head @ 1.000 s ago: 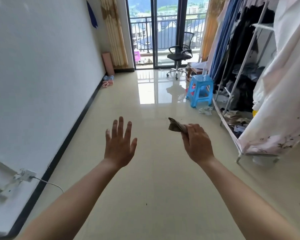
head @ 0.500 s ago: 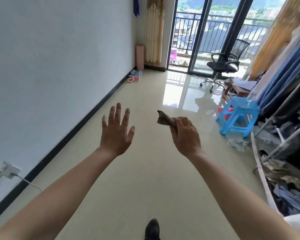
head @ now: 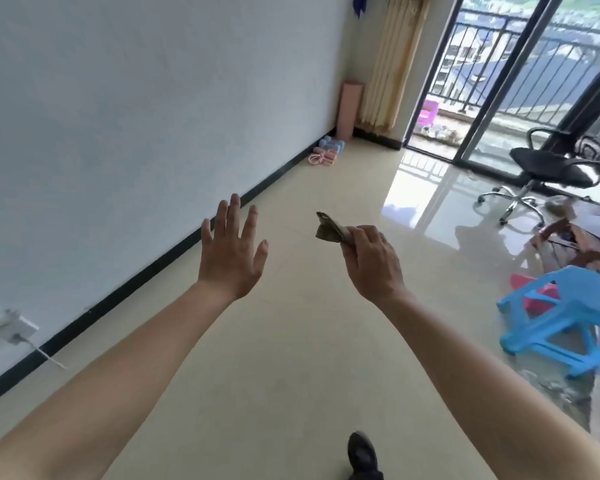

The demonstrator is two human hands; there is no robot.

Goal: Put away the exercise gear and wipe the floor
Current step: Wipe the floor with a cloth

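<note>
Home living room: tiled floor (head: 291, 341), balcony door (head: 499, 98), office chair (head: 555, 168), plastic stool (head: 568, 323).

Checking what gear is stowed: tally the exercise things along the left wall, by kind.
Pink rolled mat: 1
Pink coiled rope: 1
Blue dumbbell cluster: 1, pieces too small to separate
Total: 3

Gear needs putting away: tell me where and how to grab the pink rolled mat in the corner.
Probably mid-height on the pink rolled mat, from its open floor side with the free left hand: it stands upright, wall and curtain behind. The right hand holds a cloth.
</note>
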